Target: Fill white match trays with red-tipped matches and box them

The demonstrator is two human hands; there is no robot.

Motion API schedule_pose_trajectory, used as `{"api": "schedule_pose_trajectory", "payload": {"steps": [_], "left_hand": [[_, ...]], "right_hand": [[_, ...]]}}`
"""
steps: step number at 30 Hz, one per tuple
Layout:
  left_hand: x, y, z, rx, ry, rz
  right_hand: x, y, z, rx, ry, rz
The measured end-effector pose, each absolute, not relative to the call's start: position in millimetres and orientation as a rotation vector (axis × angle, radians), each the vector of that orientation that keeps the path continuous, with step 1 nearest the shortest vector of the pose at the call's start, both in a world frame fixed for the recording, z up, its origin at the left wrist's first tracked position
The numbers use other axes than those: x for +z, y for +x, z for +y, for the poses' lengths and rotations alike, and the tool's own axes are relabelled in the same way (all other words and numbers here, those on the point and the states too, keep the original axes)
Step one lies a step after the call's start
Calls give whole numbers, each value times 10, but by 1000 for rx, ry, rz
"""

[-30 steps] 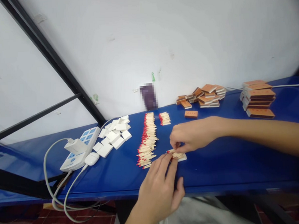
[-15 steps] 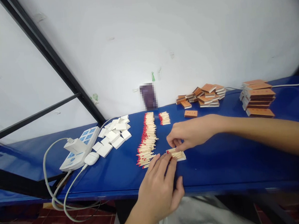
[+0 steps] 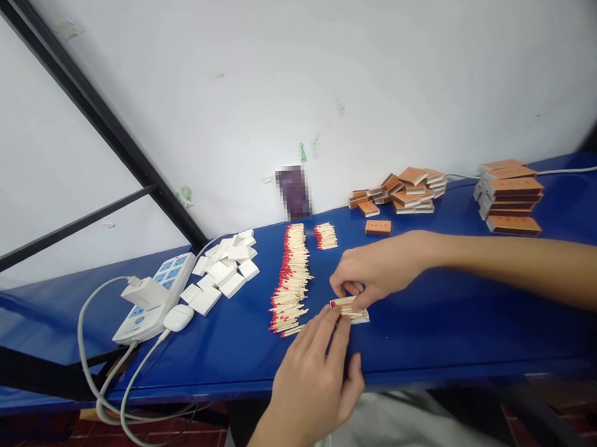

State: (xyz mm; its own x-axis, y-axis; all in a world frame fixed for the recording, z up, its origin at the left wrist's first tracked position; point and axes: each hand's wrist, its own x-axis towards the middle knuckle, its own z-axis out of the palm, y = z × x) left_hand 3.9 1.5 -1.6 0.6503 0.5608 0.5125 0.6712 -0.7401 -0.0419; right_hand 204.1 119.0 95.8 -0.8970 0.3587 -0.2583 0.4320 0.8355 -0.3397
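Observation:
A white matchbox tray (image 3: 364,316) filled with red-tipped matches (image 3: 351,308) lies on the blue table between my hands. My left hand (image 3: 314,373) comes from below, fingers stretched out, its fingertips touching the tray's left end. Over the tray's far side bends my right hand (image 3: 376,276), fingers curled and thumb down on the matches; what sits between its fingertips is hidden. Left of the tray runs a long row of loose matches (image 3: 293,270), red heads to the left. Beside that row's far end is a small bunch of matches (image 3: 326,236).
White trays (image 3: 224,273) lie heaped at left, beside a power strip (image 3: 174,273) with a charger (image 3: 145,293) and cables. Orange matchbox sleeves (image 3: 411,189) are piled against the wall, with a single box (image 3: 378,227) in front. At right stands a stack of matchboxes (image 3: 511,189).
The whole view has shifted slightly. My right thumb sits a little farther right and lower over the matches in the tray; my left hand stays at the tray's left end.

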Motion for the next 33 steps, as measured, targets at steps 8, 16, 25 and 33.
{"api": "schedule_pose_trajectory", "payload": {"steps": [8,16,25,33], "left_hand": [[-17,26,23,-606,-2646,-981],[-14,31,24,-647,-2629,-973],[-6,31,28,-584,-2628,-976],[11,35,3,-692,-2625,-1006]], "right_hand": [[940,2051,1208,-624,601,2825],[927,2052,1203,-606,630,2816],[907,2052,1200,-567,623,2841],[989,2099,1237,-590,699,2837]]}}
